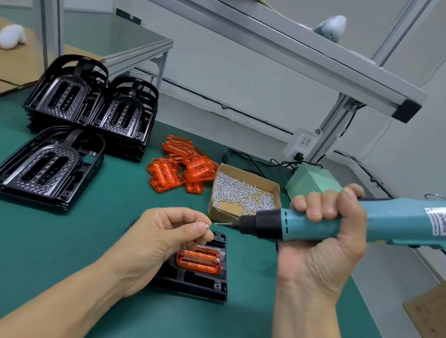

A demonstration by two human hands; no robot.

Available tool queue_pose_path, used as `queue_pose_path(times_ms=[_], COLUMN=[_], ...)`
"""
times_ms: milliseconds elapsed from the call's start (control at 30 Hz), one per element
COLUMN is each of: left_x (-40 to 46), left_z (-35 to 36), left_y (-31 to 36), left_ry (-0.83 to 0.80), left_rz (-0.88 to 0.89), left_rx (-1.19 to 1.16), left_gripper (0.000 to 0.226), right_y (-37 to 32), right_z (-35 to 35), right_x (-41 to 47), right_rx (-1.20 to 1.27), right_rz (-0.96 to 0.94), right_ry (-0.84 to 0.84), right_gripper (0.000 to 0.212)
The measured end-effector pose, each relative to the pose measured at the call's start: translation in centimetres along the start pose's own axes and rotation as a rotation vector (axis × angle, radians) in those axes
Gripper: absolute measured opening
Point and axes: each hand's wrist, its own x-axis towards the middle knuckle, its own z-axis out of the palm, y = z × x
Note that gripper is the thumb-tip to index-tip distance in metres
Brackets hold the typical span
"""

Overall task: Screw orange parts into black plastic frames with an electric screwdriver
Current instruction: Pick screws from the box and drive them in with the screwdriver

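A black plastic frame (196,280) lies on the green mat in front of me with an orange part (199,261) seated in it. My left hand (165,235) hovers over the frame and pinches a small silver screw (207,226) between thumb and fingertips. My right hand (323,241) grips a teal electric screwdriver (352,223), held almost level. Its bit tip (221,223) points left and sits just right of the screw. Part of the frame is hidden under my left hand.
Stacks of black frames (52,160) (93,100) stand at the left. Loose orange parts (184,166) lie beside a cardboard box of screws (244,195). A green power supply (312,182) sits behind it. An aluminium shelf frame (264,39) runs overhead, and a cardboard box (443,314) is at the right.
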Motion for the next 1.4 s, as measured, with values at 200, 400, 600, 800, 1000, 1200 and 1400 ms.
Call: queue_pose_path(times_ms=[200,400,600,800,1000,1200,1400], left_x=[-0.2,-0.2,-0.2,-0.2,-0.3,0.0,0.3], left_z=[-0.1,-0.2,-0.2,-0.1,0.2,-0.4,-0.4], left_y=[0.1,0.2,0.1,0.0,-0.5,0.1,0.2], left_ry=[-0.019,-0.024,-0.017,0.027,0.114,0.081,0.026], left_rz=[0.020,0.034,0.034,0.068,0.154,0.111,0.016], left_rx=[-0.016,-0.040,-0.033,0.009,0.086,0.150,0.116], left_gripper=[0.021,0.022,0.023,0.022,0.014,0.009,0.006], right_y=[0.3,0.6,0.7,1.3,2.0,2.3,2.5], right_z=[0.6,0.6,0.6,0.5,0.3,-0.7,-1.2], right_x=[-0.2,-0.4,-0.4,-0.5,-0.4,-0.5,0.1], right_rx=[-0.029,-0.030,-0.025,-0.046,-0.047,-0.008,0.002], right_rz=[-0.004,0.006,0.010,-0.019,-0.072,-0.023,-0.020], right_ry=[-0.031,-0.037,-0.039,-0.007,0.070,0.026,0.020], right_gripper=[0.011,0.012,0.012,0.011,0.010,0.011,0.011])
